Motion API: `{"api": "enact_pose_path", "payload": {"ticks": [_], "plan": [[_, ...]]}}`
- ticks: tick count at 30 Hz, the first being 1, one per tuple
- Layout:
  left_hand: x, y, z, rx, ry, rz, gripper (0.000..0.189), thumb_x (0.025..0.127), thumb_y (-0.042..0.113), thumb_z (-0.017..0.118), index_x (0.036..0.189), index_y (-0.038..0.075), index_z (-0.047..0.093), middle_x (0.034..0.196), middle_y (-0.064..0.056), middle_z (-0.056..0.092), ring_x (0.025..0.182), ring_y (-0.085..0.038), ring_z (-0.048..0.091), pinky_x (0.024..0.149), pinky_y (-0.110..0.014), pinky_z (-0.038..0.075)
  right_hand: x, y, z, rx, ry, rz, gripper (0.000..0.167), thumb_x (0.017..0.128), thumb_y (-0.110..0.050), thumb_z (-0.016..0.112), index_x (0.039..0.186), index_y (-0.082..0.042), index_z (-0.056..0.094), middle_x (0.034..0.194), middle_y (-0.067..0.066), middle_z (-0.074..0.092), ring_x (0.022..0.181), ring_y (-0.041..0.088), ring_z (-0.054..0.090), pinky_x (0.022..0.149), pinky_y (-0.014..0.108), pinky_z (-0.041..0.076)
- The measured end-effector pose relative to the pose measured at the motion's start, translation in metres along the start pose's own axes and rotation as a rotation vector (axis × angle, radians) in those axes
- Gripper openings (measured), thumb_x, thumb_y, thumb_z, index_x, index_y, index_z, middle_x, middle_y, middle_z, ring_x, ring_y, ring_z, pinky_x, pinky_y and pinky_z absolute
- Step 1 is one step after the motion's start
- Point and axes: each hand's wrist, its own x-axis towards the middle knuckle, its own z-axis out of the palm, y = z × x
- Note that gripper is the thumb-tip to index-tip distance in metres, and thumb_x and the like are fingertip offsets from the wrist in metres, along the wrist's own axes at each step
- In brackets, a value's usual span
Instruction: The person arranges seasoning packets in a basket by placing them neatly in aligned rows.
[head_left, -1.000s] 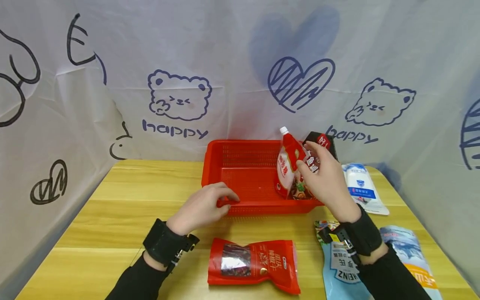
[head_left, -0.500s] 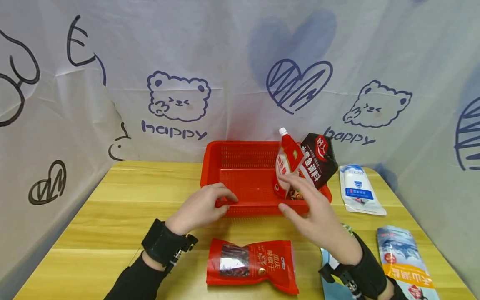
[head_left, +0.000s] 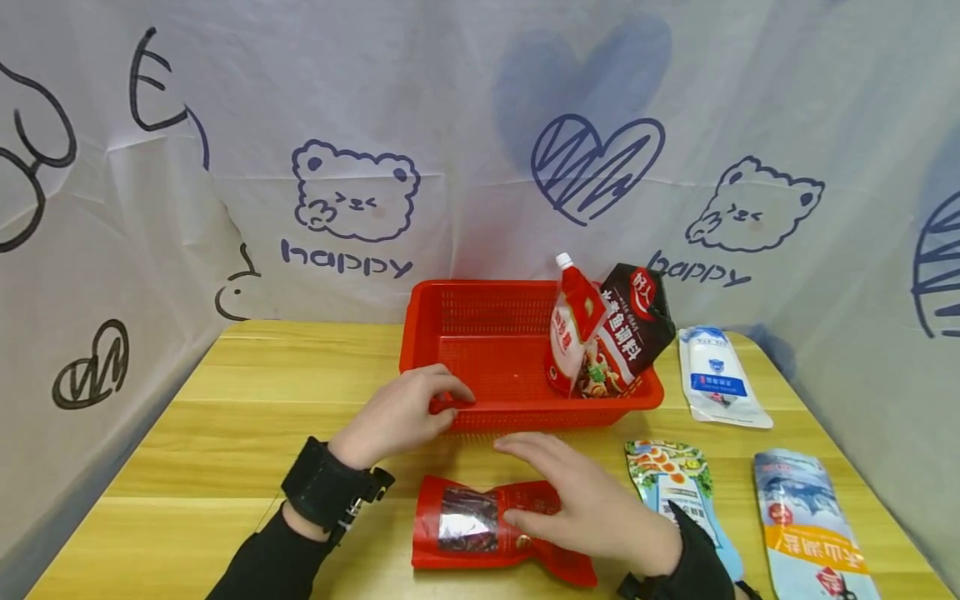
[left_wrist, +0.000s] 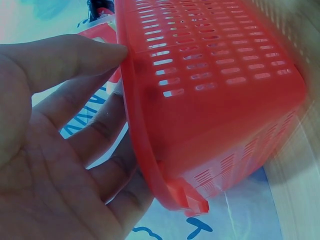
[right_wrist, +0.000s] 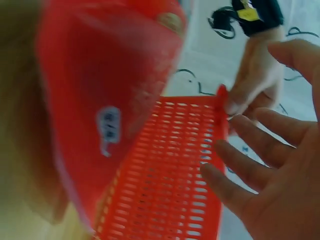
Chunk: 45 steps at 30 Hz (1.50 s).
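My left hand (head_left: 401,414) pinches the near rim of a red plastic basket (head_left: 517,417); in the left wrist view the thumb lies outside the rim, the fingers on its inner side. With fingers spread and nothing in it, my right hand (head_left: 592,504) is over a red bag of dried chili (head_left: 431,527) and overlaps its right part. In the right wrist view that bag (right_wrist: 110,90) looms large and blurred beside the open palm. Inside the basket's right end, a red and white spout pouch (head_left: 567,346) stands beside a tilted black seasoning packet (head_left: 637,333).
Right of the basket lies a white and blue pouch (head_left: 717,379). A light-blue pouch (head_left: 675,479), partly under the right wrist, and a blue and orange salt bag (head_left: 810,517) lie at the near right. A white cloth with drawings hangs behind the wooden table (head_left: 247,433).
My right hand has let go of the packets in the basket and moved toward me and left, over the red chili bag. The left hand stays on the rim.
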Motion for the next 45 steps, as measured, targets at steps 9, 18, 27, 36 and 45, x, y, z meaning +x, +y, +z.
{"api": "enact_pose_path", "payload": {"ticks": [9,18,27,36,45], "plan": [[0.0,0.001,-0.001,-0.009,0.007,0.008,0.018,0.091,0.004,0.078,0.107,0.014,0.079,0.101,0.001,0.071,0.089,-0.016,0.062,0.082,-0.034,0.056,0.004,0.007,0.018,-0.106,-0.229,0.077,0.092,0.08,-0.058,0.085,0.156,-0.022,0.047,0.158,-0.002,0.047,0.14,0.025,0.048,0.111,0.058,0.044],[0.001,0.002,-0.001,-0.022,0.009,0.009,0.019,0.091,0.004,0.078,0.107,0.013,0.079,0.101,0.001,0.07,0.088,-0.015,0.061,0.08,-0.033,0.056,0.003,0.008,0.023,-0.122,-0.276,0.104,0.078,0.078,-0.049,0.088,0.146,-0.03,0.056,0.144,-0.006,0.058,0.127,0.019,0.055,0.106,0.051,0.049],[0.0,0.0,-0.001,-0.03,0.005,-0.004,0.019,0.091,0.005,0.079,0.107,0.015,0.079,0.1,0.002,0.07,0.087,-0.015,0.061,0.08,-0.033,0.055,0.001,0.008,0.019,-0.091,-0.208,0.081,0.07,0.076,-0.037,0.088,0.141,-0.029,0.063,0.139,-0.008,0.061,0.123,0.016,0.057,0.1,0.047,0.051],[-0.001,-0.002,-0.001,-0.035,-0.019,-0.027,0.019,0.091,0.006,0.078,0.108,0.014,0.08,0.1,0.002,0.07,0.087,-0.014,0.061,0.079,-0.032,0.055,-0.006,0.007,0.0,-0.102,-0.035,0.019,0.068,0.077,-0.036,0.089,0.14,-0.033,0.063,0.141,-0.011,0.059,0.125,0.019,0.056,0.099,0.052,0.05],[0.001,-0.005,-0.002,-0.034,-0.019,0.001,0.02,0.091,0.004,0.078,0.109,0.012,0.079,0.101,0.001,0.069,0.09,-0.016,0.062,0.083,-0.034,0.057,-0.006,0.002,-0.031,-0.128,0.203,-0.078,0.077,0.068,-0.021,0.096,0.139,-0.025,0.065,0.142,-0.006,0.061,0.127,0.02,0.057,0.097,0.054,0.054]]}}
